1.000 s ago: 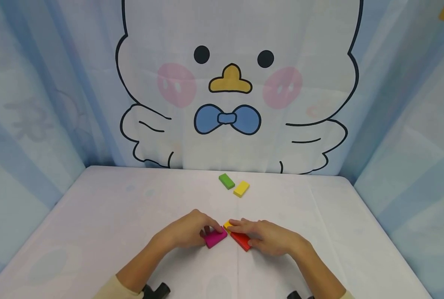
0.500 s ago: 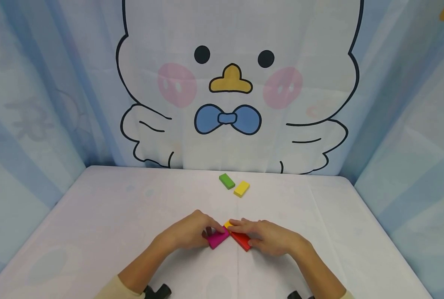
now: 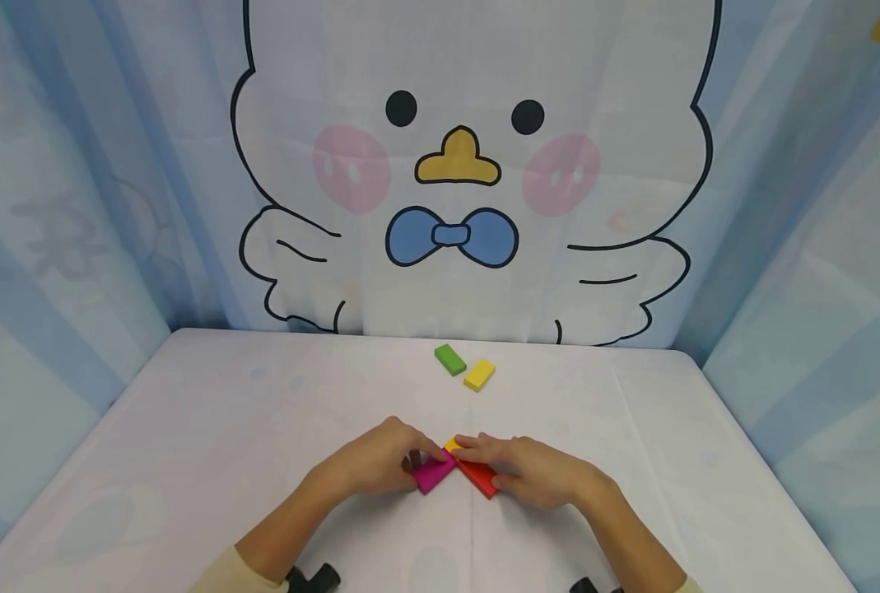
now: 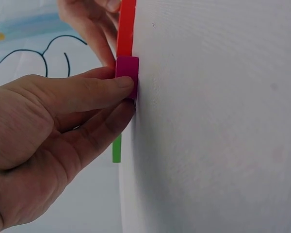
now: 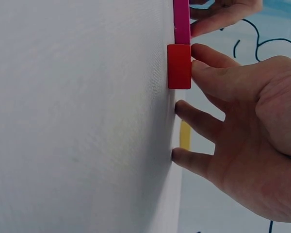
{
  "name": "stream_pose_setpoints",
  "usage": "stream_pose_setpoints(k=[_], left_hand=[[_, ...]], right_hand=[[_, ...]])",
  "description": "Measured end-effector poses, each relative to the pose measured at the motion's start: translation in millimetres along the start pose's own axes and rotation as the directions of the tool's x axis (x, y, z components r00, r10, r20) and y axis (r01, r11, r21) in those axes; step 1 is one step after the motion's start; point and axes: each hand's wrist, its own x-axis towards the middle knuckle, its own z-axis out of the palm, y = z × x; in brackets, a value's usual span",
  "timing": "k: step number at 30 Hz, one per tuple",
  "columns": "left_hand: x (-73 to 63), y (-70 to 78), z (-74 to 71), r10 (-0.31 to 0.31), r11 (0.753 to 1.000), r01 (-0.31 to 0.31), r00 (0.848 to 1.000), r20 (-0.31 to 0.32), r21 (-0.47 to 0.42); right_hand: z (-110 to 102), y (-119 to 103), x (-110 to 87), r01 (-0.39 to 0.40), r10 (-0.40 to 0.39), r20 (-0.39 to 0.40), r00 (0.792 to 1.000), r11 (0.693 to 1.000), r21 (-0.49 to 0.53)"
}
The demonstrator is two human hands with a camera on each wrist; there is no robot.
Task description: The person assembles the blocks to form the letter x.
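My left hand (image 3: pixel 382 455) pinches a magenta rectangular block (image 3: pixel 432 476), its thumb on the block's end in the left wrist view. Opposite, my right hand (image 3: pixel 534 469) rests with fairly straight fingers on a red block (image 3: pixel 478 479); the thumb touches it and two other fingertips meet the tabletop in the right wrist view. Magenta and red slant toward each other and meet at a corner at their far ends. An orange-yellow block (image 3: pixel 450 445) shows just behind that corner, partly hidden under the right fingers.
Farther back on the white-covered table (image 3: pixel 262 395) lie a green block (image 3: pixel 450 360) and a yellow block (image 3: pixel 479 375), close together. A curtain (image 3: pixel 454 296) with a cartoon figure hangs behind the table's far edge, and cloth also hangs at both sides.
The magenta block has slid slightly right with my left hand, closing the gap to the red and orange-yellow blocks. My right hand has stayed in place.
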Motion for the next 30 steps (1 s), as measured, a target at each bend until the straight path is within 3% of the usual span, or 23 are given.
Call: stream_pose_setpoints(k=[15, 25, 30], left_hand=[[-1.1, -0.4, -2.3, 0.011, 1.000, -0.011, 1.000, 0.015, -0.002], [-5.1, -1.5, -7.4, 0.001, 1.000, -0.002, 0.998, 0.066, 0.010], [-5.4, -4.8, -9.0, 0.013, 1.000, -0.013, 0.999, 0.043, 0.009]], right_hand=[[-0.9, -1.1, 0.3, 0.016, -0.016, -0.009, 1.000, 1.000, 0.012], [-1.9, -2.8, -0.5, 0.042, -0.043, -0.020, 0.999, 0.999, -0.013], [-2.4, -2.5, -0.1, 0.032, -0.032, -0.022, 0.999, 0.999, -0.006]])
